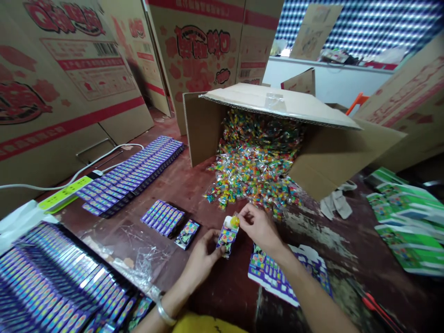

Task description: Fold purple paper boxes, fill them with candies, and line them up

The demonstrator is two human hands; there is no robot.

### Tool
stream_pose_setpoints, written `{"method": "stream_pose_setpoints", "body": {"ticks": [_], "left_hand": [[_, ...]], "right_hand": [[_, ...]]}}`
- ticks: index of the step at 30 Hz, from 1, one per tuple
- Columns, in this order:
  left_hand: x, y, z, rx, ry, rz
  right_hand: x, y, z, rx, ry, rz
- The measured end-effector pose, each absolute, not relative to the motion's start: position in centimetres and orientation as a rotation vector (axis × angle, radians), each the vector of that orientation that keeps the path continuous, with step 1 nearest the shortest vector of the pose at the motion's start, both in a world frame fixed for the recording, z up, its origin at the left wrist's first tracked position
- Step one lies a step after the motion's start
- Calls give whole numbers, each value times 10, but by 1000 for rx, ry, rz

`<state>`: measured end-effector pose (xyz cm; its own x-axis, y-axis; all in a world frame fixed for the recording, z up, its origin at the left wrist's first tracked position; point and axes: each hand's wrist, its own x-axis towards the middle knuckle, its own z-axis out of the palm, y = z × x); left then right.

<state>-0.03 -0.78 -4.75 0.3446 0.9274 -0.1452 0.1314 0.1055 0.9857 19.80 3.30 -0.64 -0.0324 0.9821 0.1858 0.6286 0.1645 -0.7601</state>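
My left hand (204, 252) is closed around a small purple printed box (228, 238), held tilted with its top flap open. At the mouth of that box my right hand (258, 226) pinches a small clear packet with a yellow piece (234, 221) in it. Beyond the hands, a heap of clear packets of colourful pieces (256, 171) spills from a cardboard carton (312, 157) lying on its side. Under my right forearm lie flat purple printed box blanks (274, 273). Left of my hands, a single purple box (187, 234) sits beside a short row of boxes (162, 217).
Long rows of purple boxes (132, 175) stand at left, with more stacked boxes (45, 282) nearer. A green power strip (65, 194) with a white cable lies beside them. At right are green printed packs (405, 217), a pale glove (336, 203) and red-handled scissors (373, 303). Large cartons (208, 51) stand behind.
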Motion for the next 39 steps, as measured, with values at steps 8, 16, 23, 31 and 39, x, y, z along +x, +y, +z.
{"method": "stream_pose_setpoints", "body": {"ticks": [8, 16, 23, 31, 39], "left_hand": [[5, -14, -40, 1242, 1052, 937], [13, -18, -29, 1158, 956, 1030], [11, -18, -29, 1152, 916, 977], [11, -19, -31, 1102, 961, 1039], [7, -22, -32, 1288, 1008, 969]], "right_hand": [[190, 19, 3, -1217, -1847, 939], [180, -8, -32, -1183, -1355, 1164], [174, -9, -32, -1155, -1375, 1035], [171, 0, -26, -1102, -1261, 1243], [184, 15, -28, -1182, -1223, 1520]]}}
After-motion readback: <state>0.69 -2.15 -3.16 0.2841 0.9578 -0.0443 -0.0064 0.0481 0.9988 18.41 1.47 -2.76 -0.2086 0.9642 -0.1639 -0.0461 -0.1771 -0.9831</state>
